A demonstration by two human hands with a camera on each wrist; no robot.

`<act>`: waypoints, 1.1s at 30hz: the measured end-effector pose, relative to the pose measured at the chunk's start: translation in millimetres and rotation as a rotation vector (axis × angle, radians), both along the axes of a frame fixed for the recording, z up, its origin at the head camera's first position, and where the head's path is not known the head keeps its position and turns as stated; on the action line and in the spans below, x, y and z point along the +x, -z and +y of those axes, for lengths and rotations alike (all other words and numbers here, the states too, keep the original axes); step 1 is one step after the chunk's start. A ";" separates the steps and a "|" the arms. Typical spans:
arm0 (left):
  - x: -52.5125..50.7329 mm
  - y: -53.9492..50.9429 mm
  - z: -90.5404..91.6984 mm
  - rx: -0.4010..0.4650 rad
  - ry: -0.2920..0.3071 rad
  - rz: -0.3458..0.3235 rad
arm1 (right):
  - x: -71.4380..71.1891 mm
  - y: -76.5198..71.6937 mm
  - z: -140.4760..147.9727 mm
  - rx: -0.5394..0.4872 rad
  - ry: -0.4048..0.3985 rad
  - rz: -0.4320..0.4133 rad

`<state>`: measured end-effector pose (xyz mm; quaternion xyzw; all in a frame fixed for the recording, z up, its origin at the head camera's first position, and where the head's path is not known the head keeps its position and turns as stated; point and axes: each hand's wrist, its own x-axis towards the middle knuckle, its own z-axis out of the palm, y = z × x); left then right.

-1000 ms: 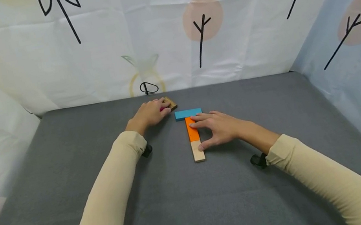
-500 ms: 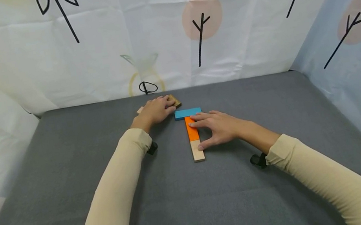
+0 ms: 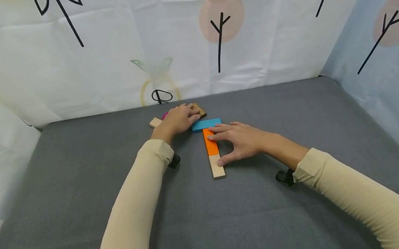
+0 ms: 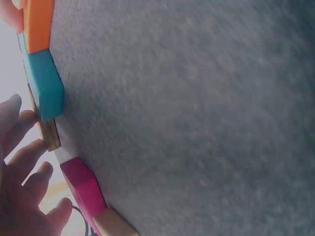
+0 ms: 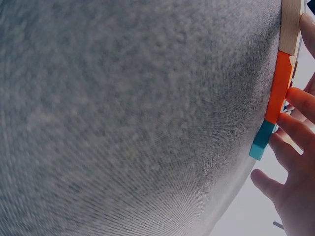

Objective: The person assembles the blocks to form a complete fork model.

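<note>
In the head view my left hand reaches to a brown wooden block at the back, its fingertips at the block. The left wrist view shows those fingers spread apart. My right hand rests along a flat orange block and a plain wooden block, its fingers loosely extended on their edges. These two lie end to end. A blue block lies crosswise at the orange one's far end, together forming a T.
Behind my left wrist lie a magenta block and a light wooden block, touching end to end. Grey cloth covers the table. White printed fabric hangs along its back and sides.
My left hand has moved right, away from the magenta block, which now shows behind it with the light wooden block. The brown block has shifted slightly right. The right hand stays put.
</note>
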<state>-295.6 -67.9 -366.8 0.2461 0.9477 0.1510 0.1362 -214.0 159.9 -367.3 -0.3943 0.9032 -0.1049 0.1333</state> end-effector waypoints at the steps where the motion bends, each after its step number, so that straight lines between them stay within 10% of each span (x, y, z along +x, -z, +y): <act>1: 0.3 -0.5 1.2 0.002 0.003 0.001 | 0.1 -0.4 -0.2 0.002 0.001 0.000; 11: 0.0 1.1 12.0 0.055 -0.013 0.050 | -1.4 0.7 0.8 -0.003 0.002 0.005; 20: -0.7 12.0 21.1 0.083 -0.157 0.226 | -0.9 1.4 0.7 -0.010 -0.001 0.011; 33: -0.6 6.8 25.1 0.055 -0.104 0.119 | -0.5 1.0 1.1 -0.026 0.001 -0.008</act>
